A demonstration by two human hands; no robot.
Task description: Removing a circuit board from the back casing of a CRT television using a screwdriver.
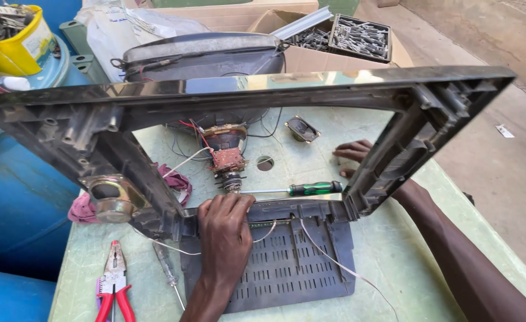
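Observation:
A large dark plastic television front frame (263, 89) is held tilted up over a pale green table (418, 250). My left hand (224, 229) grips the frame's lower edge near its middle. My right hand (355, 154) reaches behind the frame's right side, partly hidden by it. A round speaker (112, 200) is fixed in the frame's left corner. Behind the frame lies a picture tube (203, 56) face down, its neck and small circuit board (227, 158) pointing at me. A green-handled screwdriver (313, 189) lies on the table by the lower edge.
A vented dark back panel (292, 268) lies flat under the frame. Red-handled pliers (115, 286) and a thin screwdriver (167, 271) lie at the front left. A loose speaker (303, 129), a cardboard box with trays of screws (358, 36), a yellow tub (15, 42) and blue drums (18, 203) surround the table.

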